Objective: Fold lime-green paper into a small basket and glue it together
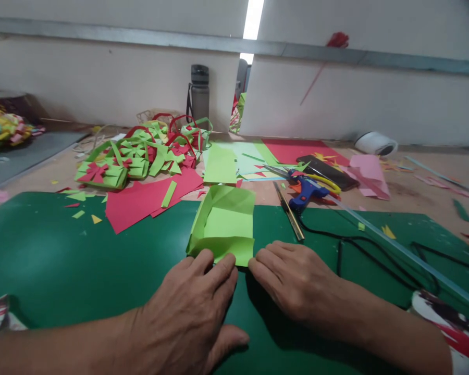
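1. While both hands lie palm-down on the green cutting mat (pixel 62 260), their fingertips press the near edge of the folded light-green paper (pixel 224 224). Neither hand closes around anything, and the fingers are stretched flat.
2. The left hand (pixel 191 307) covers the paper's near left corner and the right hand (pixel 293 284) its near right corner, apparently pinning a crease down.
3. The paper sits mid-mat, its far end at the mat's far edge, its left flap slightly raised.
4. Rightward, room is tight: a metal ruler (pixel 289 211), a blue glue gun (pixel 307 188), its black cord (pixel 375 255) and a long clear rod (pixel 406 252) lie close.
5. Leftward, the mat is mostly open, with small scraps and red sheets (pixel 140 200) overlapping its far edge.
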A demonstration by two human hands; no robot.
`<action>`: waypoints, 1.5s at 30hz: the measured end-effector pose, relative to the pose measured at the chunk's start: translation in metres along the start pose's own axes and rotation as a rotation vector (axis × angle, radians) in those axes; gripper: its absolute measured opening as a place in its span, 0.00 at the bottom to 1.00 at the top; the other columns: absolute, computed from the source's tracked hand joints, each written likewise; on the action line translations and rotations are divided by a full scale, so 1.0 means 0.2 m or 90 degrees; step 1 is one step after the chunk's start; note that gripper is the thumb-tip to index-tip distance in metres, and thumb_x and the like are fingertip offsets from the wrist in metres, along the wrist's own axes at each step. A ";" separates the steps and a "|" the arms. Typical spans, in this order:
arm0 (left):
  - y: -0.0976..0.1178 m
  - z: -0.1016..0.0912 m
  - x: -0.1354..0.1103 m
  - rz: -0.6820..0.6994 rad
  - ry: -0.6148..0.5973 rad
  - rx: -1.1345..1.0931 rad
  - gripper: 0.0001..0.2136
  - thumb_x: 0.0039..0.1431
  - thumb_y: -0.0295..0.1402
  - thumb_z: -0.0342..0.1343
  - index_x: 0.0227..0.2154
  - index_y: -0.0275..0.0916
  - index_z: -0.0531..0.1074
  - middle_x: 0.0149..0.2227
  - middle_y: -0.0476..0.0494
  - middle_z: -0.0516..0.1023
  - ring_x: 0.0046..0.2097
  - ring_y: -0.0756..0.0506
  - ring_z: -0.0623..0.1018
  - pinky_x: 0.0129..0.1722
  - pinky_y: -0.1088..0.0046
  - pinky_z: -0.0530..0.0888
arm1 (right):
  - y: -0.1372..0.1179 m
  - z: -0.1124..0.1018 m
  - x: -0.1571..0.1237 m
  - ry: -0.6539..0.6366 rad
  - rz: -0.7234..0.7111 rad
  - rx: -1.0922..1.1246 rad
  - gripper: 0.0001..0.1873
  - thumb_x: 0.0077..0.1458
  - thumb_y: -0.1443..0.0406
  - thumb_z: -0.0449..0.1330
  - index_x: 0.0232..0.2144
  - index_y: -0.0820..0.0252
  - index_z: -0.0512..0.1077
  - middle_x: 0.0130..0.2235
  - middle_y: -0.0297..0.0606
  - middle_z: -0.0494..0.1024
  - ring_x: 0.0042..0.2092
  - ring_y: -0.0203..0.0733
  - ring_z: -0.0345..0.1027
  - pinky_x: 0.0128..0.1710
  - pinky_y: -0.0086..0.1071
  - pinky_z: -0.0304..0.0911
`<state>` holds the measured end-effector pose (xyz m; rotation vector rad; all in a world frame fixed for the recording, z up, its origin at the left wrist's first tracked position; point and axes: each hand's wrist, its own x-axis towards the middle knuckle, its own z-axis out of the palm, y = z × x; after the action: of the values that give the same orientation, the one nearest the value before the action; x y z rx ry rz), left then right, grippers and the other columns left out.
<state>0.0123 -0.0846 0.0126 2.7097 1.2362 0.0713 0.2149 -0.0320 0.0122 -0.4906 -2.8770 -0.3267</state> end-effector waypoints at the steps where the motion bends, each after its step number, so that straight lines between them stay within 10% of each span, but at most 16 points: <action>1: 0.00 0.00 0.00 0.000 0.000 0.007 0.24 0.59 0.48 0.45 0.46 0.33 0.69 0.51 0.36 0.68 0.44 0.37 0.67 0.42 0.56 0.69 | 0.00 0.00 0.00 0.015 0.017 0.025 0.13 0.58 0.73 0.46 0.26 0.63 0.68 0.25 0.37 0.67 0.26 0.39 0.54 0.26 0.34 0.48; 14: -0.01 0.04 -0.03 0.033 0.060 0.057 0.23 0.60 0.48 0.43 0.46 0.35 0.70 0.53 0.41 0.68 0.45 0.36 0.68 0.40 0.56 0.69 | 0.01 0.06 0.03 0.000 0.305 0.394 0.07 0.55 0.70 0.55 0.25 0.60 0.69 0.27 0.33 0.66 0.34 0.37 0.58 0.33 0.31 0.51; 45: 0.00 0.02 -0.01 0.025 0.007 0.024 0.18 0.59 0.44 0.47 0.42 0.36 0.71 0.48 0.40 0.70 0.43 0.37 0.67 0.38 0.57 0.69 | 0.01 0.03 0.12 -0.145 0.404 0.260 0.09 0.53 0.69 0.53 0.22 0.62 0.66 0.26 0.36 0.68 0.29 0.36 0.59 0.29 0.30 0.51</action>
<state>0.0114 -0.0857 0.0094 2.7703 1.1993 0.0693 0.1919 -0.0217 0.0116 -1.3572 -2.6795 0.4311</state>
